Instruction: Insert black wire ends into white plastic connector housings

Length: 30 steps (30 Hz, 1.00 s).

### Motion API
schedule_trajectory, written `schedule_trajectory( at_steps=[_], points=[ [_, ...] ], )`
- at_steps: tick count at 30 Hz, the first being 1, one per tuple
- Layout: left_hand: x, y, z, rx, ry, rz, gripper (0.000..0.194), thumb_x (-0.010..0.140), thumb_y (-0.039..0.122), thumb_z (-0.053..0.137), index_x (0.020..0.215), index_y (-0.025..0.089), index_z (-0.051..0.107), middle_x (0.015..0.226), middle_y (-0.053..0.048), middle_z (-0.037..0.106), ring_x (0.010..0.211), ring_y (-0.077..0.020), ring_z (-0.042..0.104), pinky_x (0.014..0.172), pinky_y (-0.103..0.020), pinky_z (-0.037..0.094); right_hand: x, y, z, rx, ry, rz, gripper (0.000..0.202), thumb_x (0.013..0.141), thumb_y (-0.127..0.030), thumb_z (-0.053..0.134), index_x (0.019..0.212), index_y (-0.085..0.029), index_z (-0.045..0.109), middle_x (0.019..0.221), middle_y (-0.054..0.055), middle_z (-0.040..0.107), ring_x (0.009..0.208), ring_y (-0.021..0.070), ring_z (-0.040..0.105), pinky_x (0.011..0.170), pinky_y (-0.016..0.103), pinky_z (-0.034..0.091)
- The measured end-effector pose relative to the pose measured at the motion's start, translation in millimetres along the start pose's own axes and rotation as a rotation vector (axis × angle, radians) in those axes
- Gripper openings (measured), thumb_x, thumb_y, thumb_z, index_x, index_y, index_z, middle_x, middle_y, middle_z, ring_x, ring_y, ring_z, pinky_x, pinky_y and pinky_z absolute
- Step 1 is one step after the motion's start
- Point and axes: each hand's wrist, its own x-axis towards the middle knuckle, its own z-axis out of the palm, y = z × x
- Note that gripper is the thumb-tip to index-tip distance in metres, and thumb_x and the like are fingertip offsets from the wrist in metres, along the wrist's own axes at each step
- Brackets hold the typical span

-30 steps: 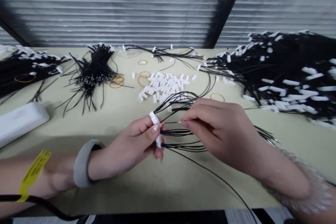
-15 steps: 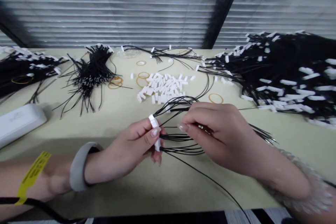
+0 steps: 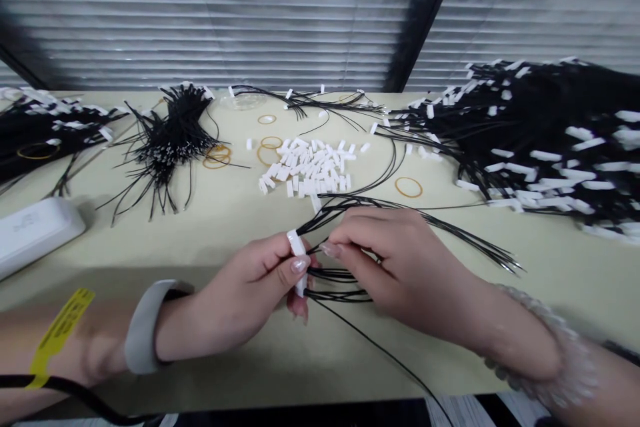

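Observation:
My left hand (image 3: 265, 287) is closed on a white connector housing (image 3: 297, 244), gripped upright between thumb and fingers. Several black wires (image 3: 333, 275) run out of its right side in bunches. My right hand (image 3: 395, 253) pinches a thin black wire (image 3: 316, 248) between thumb and index finger, close to the middle of the housing. The wire's end at the housing is too small to make out. More wires pass behind and under the right hand, and their bare tips (image 3: 510, 263) show to its right. One long wire hangs down over the table's front edge.
Loose white housings (image 3: 313, 167) lie heaped beyond my hands, with rubber bands (image 3: 409, 187) around. A large pile of black wires (image 3: 545, 120) fills the right; another bundle (image 3: 173, 127) lies back left. A white device (image 3: 37, 230) sits at left. Window blinds stand behind.
My right hand has moved left, nearer the housing, with the pinched wire. The upper wires now lie spread out to the right behind it. My left hand keeps its hold, slightly lower.

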Motion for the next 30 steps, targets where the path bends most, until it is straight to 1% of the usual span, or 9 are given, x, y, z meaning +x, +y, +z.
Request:
schedule_trajectory(
  at_steps=[7,11,16,18,21,23,25,27,30],
  points=[
    [1.0,0.2,-0.2,-0.052,0.013,-0.018,0.024,0.088,0.035,0.045,0.077,0.015,0.052,0.062,0.002,0.054,0.055,-0.0089,0.054,0.054,-0.022,0.046,0.0,-6.2,11.9,0.137,0.065,-0.015,0.017,0.08,-0.009,0.049,0.063,-0.013,0.053,0.061,-0.004,0.049,0.06,0.0043,0.042,0.058,0.017,0.033],
    [2.8,-2.0,-0.5,-0.149,0.056,-0.026,0.023,0.086,0.037,0.049,0.078,0.016,0.053,0.06,0.002,0.055,0.051,-0.0084,0.054,0.051,-0.022,0.045,1.5,-3.7,15.1,0.054,0.12,-0.022,0.016,0.079,-0.007,0.048,0.067,-0.013,0.058,0.062,-0.003,0.053,0.06,0.0054,0.045,0.058,0.019,0.034],
    [3.6,-5.9,-1.1,-0.284,0.109,-0.032,0.015,0.084,0.032,0.053,0.082,0.018,0.056,0.067,0.002,0.056,0.055,-0.0086,0.055,0.054,-0.023,0.047,2.3,3.5,-5.3,-0.028,0.131,-0.003,0.015,0.081,-0.014,0.052,0.072,-0.017,0.064,0.065,-0.002,0.059,0.06,0.006,0.051,0.057,0.019,0.039],
    [4.8,-4.9,-0.8,-0.358,0.159,-0.027,0.014,0.083,0.031,0.055,0.081,0.018,0.057,0.068,0.003,0.055,0.056,-0.0084,0.056,0.054,-0.022,0.047,1.6,5.0,-21.5,0.062,0.076,0.127,0.01,0.08,-0.019,0.056,0.075,-0.02,0.065,0.064,-0.003,0.061,0.057,0.0063,0.053,0.052,0.018,0.04],
    [7.8,-2.3,-0.3,-0.41,0.245,-0.01,0.014,0.081,0.031,0.058,0.08,0.016,0.058,0.066,0.003,0.056,0.053,-0.0079,0.056,0.053,-0.022,0.046,0.9,6.9,-43.1,0.382,-0.032,0.339,0.013,0.078,-0.026,0.06,0.09,-0.024,0.063,0.062,-0.004,0.059,0.049,0.0066,0.055,0.045,0.018,0.044],
    [9.2,-1.2,-0.2,-0.412,0.272,0.0,0.015,0.081,0.03,0.058,0.08,0.016,0.058,0.065,0.002,0.056,0.053,-0.0084,0.056,0.052,-0.022,0.046,1.1,7.9,-50.5,0.573,-0.081,0.4,0.02,0.077,-0.023,0.061,0.097,-0.024,0.059,0.066,-0.004,0.059,0.049,0.007,0.057,0.048,0.019,0.049],
    [9.5,-0.7,0.0,-0.425,0.282,-0.005,0.014,0.081,0.029,0.058,0.079,0.015,0.059,0.065,0.002,0.056,0.053,-0.0085,0.056,0.052,-0.022,0.046,1.3,8.6,-51.9,0.641,-0.102,0.414,0.026,0.076,-0.016,0.059,0.101,-0.023,0.057,0.071,-0.003,0.058,0.052,0.0076,0.059,0.049,0.019,0.052],
    [9.2,-0.2,0.2,-0.453,0.29,-0.01,0.012,0.082,0.027,0.058,0.078,0.016,0.059,0.066,0.002,0.057,0.054,-0.0083,0.055,0.052,-0.021,0.046,1.0,9.0,-49.8,0.58,-0.049,0.39,0.03,0.076,-0.012,0.058,0.104,-0.022,0.056,0.077,-0.002,0.059,0.057,0.0084,0.06,0.05,0.02,0.052],
    [8.8,0.9,0.3,-0.471,0.302,-0.013,0.01,0.081,0.025,0.057,0.076,0.016,0.058,0.066,0.002,0.057,0.054,-0.0086,0.055,0.051,-0.022,0.046,-0.2,7.4,-47.1,0.282,0.194,0.319,0.025,0.077,-0.015,0.057,0.102,-0.02,0.059,0.08,0.001,0.061,0.069,0.0114,0.061,0.059,0.024,0.052]
  ],
)
